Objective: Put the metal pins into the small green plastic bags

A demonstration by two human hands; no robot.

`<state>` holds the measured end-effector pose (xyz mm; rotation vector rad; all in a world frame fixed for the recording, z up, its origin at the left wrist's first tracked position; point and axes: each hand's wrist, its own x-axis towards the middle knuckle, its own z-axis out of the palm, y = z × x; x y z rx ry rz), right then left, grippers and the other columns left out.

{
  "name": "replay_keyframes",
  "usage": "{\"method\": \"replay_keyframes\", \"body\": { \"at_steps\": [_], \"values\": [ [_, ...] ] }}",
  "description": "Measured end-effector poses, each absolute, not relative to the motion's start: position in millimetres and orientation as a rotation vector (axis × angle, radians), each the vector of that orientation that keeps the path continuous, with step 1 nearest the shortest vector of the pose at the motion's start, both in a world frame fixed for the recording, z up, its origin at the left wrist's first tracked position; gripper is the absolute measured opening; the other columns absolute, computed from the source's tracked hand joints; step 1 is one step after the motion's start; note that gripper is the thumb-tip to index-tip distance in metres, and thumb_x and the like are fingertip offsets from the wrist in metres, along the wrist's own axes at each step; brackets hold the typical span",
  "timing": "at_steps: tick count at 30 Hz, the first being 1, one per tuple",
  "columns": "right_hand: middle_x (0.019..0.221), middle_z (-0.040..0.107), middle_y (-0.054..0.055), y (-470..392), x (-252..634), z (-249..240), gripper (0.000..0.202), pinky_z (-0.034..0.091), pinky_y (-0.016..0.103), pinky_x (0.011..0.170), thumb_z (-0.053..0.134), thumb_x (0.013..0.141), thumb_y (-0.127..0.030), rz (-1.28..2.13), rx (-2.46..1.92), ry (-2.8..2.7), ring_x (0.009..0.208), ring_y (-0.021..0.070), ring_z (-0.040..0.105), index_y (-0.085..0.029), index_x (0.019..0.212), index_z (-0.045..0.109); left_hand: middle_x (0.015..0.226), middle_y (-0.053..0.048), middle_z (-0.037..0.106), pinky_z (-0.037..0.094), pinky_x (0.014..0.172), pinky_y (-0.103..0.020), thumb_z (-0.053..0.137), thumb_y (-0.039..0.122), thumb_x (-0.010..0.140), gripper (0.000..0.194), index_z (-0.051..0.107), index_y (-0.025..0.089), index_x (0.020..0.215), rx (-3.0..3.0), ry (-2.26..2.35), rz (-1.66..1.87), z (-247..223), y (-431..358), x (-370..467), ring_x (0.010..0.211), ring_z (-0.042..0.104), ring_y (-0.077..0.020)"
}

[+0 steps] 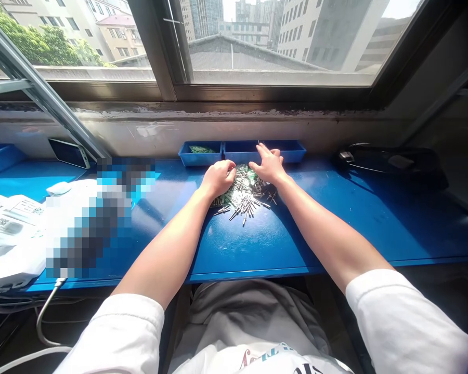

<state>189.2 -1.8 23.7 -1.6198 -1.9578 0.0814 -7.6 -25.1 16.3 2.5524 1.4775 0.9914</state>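
A pile of thin silvery metal pins [246, 201] lies on the blue table, with some green material showing among them. My left hand [219, 179] rests at the pile's left edge with its fingers curled; whether it pinches a pin is too small to tell. Over the front edge of a long blue bin [292, 151] is my right hand [269, 163], fingers spread, thumb toward the pile. A tiny pin-like tip shows by its index fingertip, and I cannot make out if it is held. Beside the long bin, a smaller blue bin [183, 155] contains green pieces.
A phone [69, 153] leans at the back left near a metal bar and another blue bin [2, 157]. White devices with cables [15, 228] cover the left side. A black case [393, 161] lies at the back right. Behind the table [354, 228] is a window.
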Motion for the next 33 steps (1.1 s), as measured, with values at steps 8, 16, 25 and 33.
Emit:
{"method": "replay_keyframes", "body": {
  "at_steps": [8, 16, 25, 33],
  "values": [
    [0.148, 0.035, 0.013, 28.7, 161.3, 49.9, 0.065, 0.027, 0.064, 0.100, 0.055, 0.081, -0.045, 0.028, -1.667, -2.108, 0.127, 0.0422, 0.030, -0.016, 0.137, 0.042, 0.097, -0.008, 0.067, 0.047, 0.088, -0.036, 0.047, 0.027, 0.085, 0.022, 0.066, 0.018, 0.093, 2.631, 1.434, 0.943, 13.4, -25.8, -9.4, 0.094, 0.060, -0.0225],
    [0.137, 0.045, 0.016, 21.6, 161.3, 41.5, 0.060, 0.028, 0.062, 0.098, 0.052, 0.082, -0.059, -0.026, -1.616, -2.110, 0.125, 0.0411, 0.032, -0.017, 0.125, 0.053, 0.094, -0.007, 0.067, 0.048, 0.087, -0.035, 0.048, 0.028, 0.084, 0.022, 0.067, 0.019, 0.091, 2.646, 1.430, 0.916, 13.0, -24.7, -9.2, 0.093, 0.060, -0.0221],
    [0.091, 0.066, 0.008, -30.8, 189.2, 24.1, 0.019, 0.040, 0.040, 0.089, 0.055, 0.083, -0.035, 0.015, -1.261, -2.056, 0.094, 0.0246, 0.051, -0.019, 0.083, 0.067, 0.093, -0.006, 0.067, 0.049, 0.084, -0.033, 0.049, 0.030, 0.084, 0.023, 0.069, 0.020, 0.088, 2.646, 1.392, 0.902, 11.6, -25.1, -10.6, 0.090, 0.061, -0.0213],
    [0.074, 0.062, 0.002, -41.9, 195.4, 29.5, 0.019, 0.037, 0.025, 0.062, 0.067, 0.071, -0.035, 0.287, -1.109, -2.384, 0.068, 0.0137, 0.052, -0.017, 0.075, 0.066, 0.094, -0.006, 0.068, 0.049, 0.086, -0.032, 0.049, 0.034, 0.084, 0.026, 0.071, 0.020, 0.086, 2.625, 1.375, 0.889, 13.5, -27.2, -10.5, 0.091, 0.061, -0.0203]
  ]
}}
